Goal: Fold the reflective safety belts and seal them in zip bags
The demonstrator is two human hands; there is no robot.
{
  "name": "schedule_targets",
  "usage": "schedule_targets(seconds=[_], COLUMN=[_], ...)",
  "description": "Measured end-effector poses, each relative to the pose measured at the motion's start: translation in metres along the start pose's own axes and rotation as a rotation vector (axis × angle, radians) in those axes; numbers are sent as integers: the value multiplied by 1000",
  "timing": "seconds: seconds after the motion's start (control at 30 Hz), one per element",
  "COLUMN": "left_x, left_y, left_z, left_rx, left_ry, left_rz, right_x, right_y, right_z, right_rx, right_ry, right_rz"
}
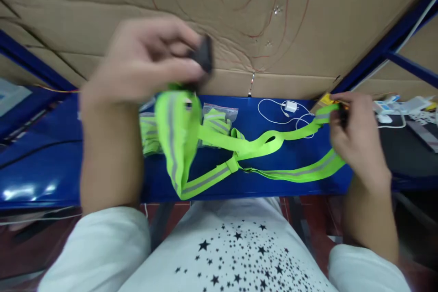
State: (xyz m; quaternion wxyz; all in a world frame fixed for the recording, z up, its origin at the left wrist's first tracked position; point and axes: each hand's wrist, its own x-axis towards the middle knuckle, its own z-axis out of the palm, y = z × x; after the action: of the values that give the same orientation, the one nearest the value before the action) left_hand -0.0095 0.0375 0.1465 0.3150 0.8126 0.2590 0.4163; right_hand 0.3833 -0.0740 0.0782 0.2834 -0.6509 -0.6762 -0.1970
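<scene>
A neon-yellow reflective strap (pixel 256 146) with a grey stripe stretches between my two hands, above the blue table. My left hand (pixel 153 57), raised and blurred, pinches a black buckle (pixel 203 54) at one end of the strap. From there the band hangs in a loop and bends back to the right. At the other end my right hand (pixel 357 132) is closed around a black piece, mostly hidden by the fingers. Under the strap lie folded neon straps (pixel 149 134) and a clear plastic bag (pixel 219 121) with more of them inside.
A white charger (pixel 290 106) with a looped cable lies at the back of the blue table (pixel 112 164). Cardboard (pixel 219 18) with red drawn lines stands behind it. Blue metal posts (pixel 369 50) frame the sides. White items and cables are at the right.
</scene>
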Motion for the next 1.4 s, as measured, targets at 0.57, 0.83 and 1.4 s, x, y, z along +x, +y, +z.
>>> schedule_targets(seconds=[0.57, 0.83, 1.4], left_x=[10, 11, 17], left_y=[0, 1, -4], left_z=[65, 67, 36], left_rx=[243, 372, -176], left_ry=[-62, -9, 98], left_rz=[79, 71, -56], right_x=[52, 59, 103], right_y=[-138, -144, -128], right_z=[22, 26, -4], right_rx=[-37, 53, 953], right_ry=[-24, -31, -419], right_rz=[-109, -218, -358])
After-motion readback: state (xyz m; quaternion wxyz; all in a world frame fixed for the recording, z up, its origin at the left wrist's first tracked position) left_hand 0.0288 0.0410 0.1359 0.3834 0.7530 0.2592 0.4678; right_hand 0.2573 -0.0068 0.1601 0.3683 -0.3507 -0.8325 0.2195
